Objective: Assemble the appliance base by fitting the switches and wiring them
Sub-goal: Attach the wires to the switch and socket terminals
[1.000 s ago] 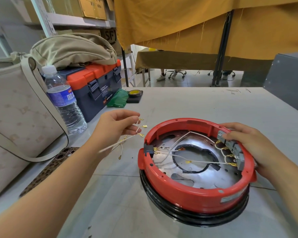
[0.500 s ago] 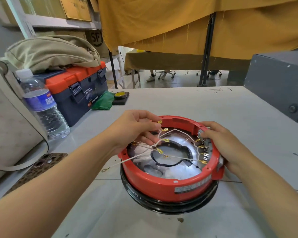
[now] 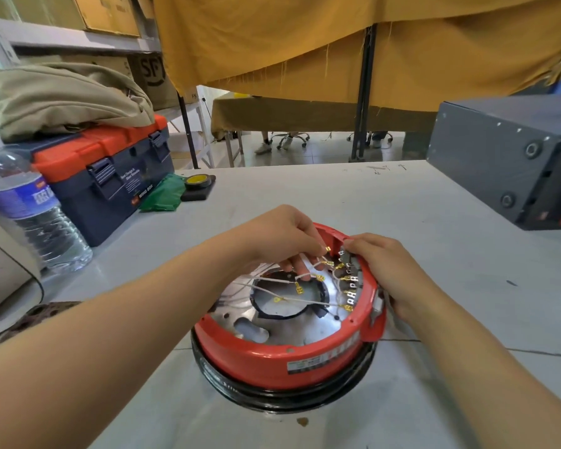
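Note:
The red round appliance base [image 3: 272,358] lies upside down on the table, a black ring under it and a shiny metal plate inside. A row of grey switches [image 3: 352,280] sits against its right inner wall, with brass terminals. My left hand [image 3: 279,238] reaches over the base and pinches white wires [image 3: 308,275] with brass connectors, one tip held close to the top switch. My right hand [image 3: 392,270] grips the right rim from outside, fingertips on the switch row. More white wires cross the plate.
At the left stand a water bottle [image 3: 30,205], a blue-and-orange toolbox [image 3: 110,176] with a khaki bag on it, a green cloth [image 3: 162,196] and a roll of yellow tape [image 3: 196,181]. A dark grey metal box [image 3: 506,157] sits at the right rear.
My left hand carried the bundle of wires from left of the base over it to the switch row. My right hand stayed on the right rim. The view swung left.

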Demonstrator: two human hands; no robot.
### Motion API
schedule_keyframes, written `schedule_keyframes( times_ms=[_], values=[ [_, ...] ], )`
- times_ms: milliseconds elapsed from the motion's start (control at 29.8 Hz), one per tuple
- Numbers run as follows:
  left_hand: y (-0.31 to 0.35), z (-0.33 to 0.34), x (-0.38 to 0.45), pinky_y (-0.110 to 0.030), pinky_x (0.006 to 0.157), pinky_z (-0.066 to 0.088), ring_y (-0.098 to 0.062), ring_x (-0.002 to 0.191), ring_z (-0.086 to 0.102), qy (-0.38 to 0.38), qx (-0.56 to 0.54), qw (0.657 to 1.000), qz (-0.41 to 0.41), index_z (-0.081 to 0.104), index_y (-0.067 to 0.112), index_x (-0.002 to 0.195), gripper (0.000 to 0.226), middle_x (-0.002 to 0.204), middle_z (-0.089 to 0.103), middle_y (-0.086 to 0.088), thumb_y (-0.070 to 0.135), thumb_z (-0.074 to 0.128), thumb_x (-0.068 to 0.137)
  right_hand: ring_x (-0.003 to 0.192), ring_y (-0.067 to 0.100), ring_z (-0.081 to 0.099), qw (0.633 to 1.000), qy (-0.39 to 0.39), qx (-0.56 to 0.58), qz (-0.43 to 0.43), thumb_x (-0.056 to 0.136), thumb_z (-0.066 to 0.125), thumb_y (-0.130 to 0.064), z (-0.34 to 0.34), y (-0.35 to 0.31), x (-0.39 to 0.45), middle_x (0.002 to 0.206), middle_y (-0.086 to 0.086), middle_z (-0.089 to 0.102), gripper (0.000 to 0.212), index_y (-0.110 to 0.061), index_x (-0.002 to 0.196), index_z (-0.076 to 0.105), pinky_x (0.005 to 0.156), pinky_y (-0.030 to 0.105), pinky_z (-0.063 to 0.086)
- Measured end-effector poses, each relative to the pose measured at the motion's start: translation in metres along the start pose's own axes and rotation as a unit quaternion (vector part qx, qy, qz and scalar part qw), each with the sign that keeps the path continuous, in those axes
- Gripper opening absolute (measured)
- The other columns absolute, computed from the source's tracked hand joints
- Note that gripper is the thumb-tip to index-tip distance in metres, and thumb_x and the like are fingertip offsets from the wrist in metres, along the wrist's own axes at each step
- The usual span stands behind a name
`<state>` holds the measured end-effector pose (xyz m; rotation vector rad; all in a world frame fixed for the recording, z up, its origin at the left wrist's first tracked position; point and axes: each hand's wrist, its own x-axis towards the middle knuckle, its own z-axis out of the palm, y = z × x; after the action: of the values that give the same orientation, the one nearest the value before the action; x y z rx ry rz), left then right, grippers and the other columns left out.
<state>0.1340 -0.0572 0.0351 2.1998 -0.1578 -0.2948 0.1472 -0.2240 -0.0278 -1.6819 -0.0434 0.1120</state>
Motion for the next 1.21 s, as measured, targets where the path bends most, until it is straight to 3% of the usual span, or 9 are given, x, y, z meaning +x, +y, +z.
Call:
schedule_keyframes(
  times_ms=[67,235,570,804,1072,1206],
  values=[
    [-0.001,0.005,0.007,-0.015,0.039,0.040,-0.012,0.044,0.062,0.002,0.013,1.000,-0.007,0.064,0.008,0.075,0.011,0.065,0.067,-0.001,0.004,0.064,0.084,0.073,0.030,0.062,1.000,0.014,-0.011,-0.008,0.085,0.060,-0.022,0.002,0.002,0.002,0.088,0.024,0.068,0.016,-0.014,0.076,0.071,0.081,0.051,0.052],
    [-0.006,0.010,0.018,-0.016,0.040,0.042,-0.012,0.045,0.063,-0.009,0.016,0.999,-0.028,0.066,0.009,0.070,0.013,0.070,0.069,-0.002,0.003,0.064,0.081,0.083,0.025,0.062,0.999,0.027,-0.030,-0.017,0.084,0.056,-0.023,0.006,0.005,0.006,0.080,0.000,0.067,0.015,-0.022,0.075,0.067,0.080,0.041,0.050],
    [-0.020,0.017,0.022,-0.018,0.044,0.048,-0.018,0.052,0.067,-0.034,-0.028,0.999,-0.020,0.067,0.009,0.075,0.011,0.079,0.071,-0.008,0.003,0.062,0.083,0.091,0.026,0.069,0.999,-0.027,0.027,-0.014,0.090,0.056,-0.031,0.001,0.007,0.004,0.097,0.005,0.072,0.017,-0.025,0.097,0.070,0.087,0.045,0.055],
    [-0.024,0.018,0.019,-0.018,0.045,0.050,-0.017,0.051,0.067,-0.042,-0.044,0.998,-0.006,0.066,0.006,0.079,0.010,0.075,0.070,-0.009,0.001,0.060,0.086,0.079,0.020,0.069,0.998,-0.026,0.062,-0.017,0.091,0.056,-0.024,0.003,0.011,0.007,0.082,-0.001,0.071,0.015,-0.023,0.094,0.071,0.076,0.036,0.054],
    [-0.025,0.019,0.019,-0.017,0.045,0.049,-0.016,0.052,0.067,-0.052,-0.041,0.998,-0.003,0.065,0.005,0.081,0.013,0.070,0.069,-0.004,0.002,0.056,0.090,0.086,0.026,0.069,0.998,-0.025,0.052,-0.019,0.091,0.055,-0.026,0.003,0.011,0.007,0.089,0.002,0.071,0.017,-0.024,0.097,0.071,0.082,0.041,0.054],
    [-0.024,0.020,0.019,-0.016,0.046,0.049,-0.015,0.052,0.067,-0.056,-0.039,0.998,-0.001,0.064,0.006,0.081,0.014,0.072,0.068,-0.006,0.003,0.055,0.091,0.081,0.022,0.069,0.998,-0.025,0.063,-0.018,0.091,0.056,-0.024,0.003,0.011,0.007,0.081,-0.002,0.070,0.017,-0.021,0.098,0.071,0.081,0.040,0.054]
  ],
)
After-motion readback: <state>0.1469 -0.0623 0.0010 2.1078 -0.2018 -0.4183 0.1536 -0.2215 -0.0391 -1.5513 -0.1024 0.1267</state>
